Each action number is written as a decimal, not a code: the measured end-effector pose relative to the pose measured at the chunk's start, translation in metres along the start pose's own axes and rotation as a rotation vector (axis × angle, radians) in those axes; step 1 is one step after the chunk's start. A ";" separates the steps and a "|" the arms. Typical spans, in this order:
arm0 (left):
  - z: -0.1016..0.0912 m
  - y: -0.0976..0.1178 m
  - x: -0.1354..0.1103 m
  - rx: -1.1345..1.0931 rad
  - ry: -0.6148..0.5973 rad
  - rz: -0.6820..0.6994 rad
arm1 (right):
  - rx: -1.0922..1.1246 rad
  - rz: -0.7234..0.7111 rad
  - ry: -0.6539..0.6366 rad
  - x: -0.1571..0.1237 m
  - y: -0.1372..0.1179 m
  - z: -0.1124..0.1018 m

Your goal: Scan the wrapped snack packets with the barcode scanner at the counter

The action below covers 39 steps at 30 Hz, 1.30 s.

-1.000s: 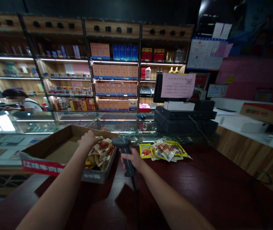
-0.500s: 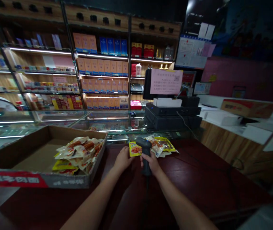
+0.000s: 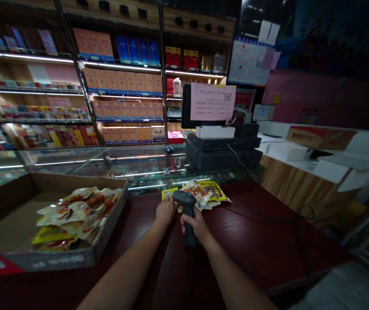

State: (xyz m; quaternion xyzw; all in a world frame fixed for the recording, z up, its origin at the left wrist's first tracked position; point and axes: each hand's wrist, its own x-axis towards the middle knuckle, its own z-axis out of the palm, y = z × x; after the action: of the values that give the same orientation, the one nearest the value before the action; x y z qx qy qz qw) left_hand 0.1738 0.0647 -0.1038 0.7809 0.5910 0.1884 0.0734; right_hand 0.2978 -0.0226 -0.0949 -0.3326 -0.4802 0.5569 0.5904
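My right hand (image 3: pixel 198 227) is wrapped round the handle of a dark grey barcode scanner (image 3: pixel 189 221), its head pointing forward and its cable running down toward me. Close beside it, my left hand (image 3: pixel 165 211) has its fingers closed on the near edge of a small yellow snack packet (image 3: pixel 169 192). The scanner head and my hand hide part of that packet. Just beyond the scanner, a small pile of clear and yellow snack packets (image 3: pixel 215 192) lies on the dark red tabletop (image 3: pixel 236 232).
An open cardboard box (image 3: pixel 113 219) at the left holds several sausage packets (image 3: pixel 81 211). Behind the packets are a glass counter (image 3: pixel 136 163) and a monitor with a pink notice (image 3: pixel 213 102) above a black cash drawer (image 3: pixel 223 157). A loose cable (image 3: pixel 275 217) crosses the table at the right.
The whole view has swung to the right, so the box sits further left. The yellow packet's printed front, visible before, is now mostly hidden behind my left hand and the scanner.
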 end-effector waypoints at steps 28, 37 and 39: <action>-0.034 -0.060 -0.013 -1.668 0.132 -0.761 | -0.081 0.226 -0.224 -0.003 0.008 0.008; -0.030 -0.058 -0.006 -1.533 0.023 -0.781 | -0.080 0.198 -0.210 0.000 0.012 0.003; -0.029 -0.060 -0.016 -1.687 0.087 -0.695 | -0.074 0.201 -0.220 -0.001 0.010 0.005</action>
State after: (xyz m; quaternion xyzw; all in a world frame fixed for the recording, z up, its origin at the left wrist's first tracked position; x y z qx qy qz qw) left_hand 0.1053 0.0636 -0.1010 0.2385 0.4614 0.5546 0.6501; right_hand 0.2896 -0.0225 -0.1030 -0.3376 -0.5266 0.6281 0.4629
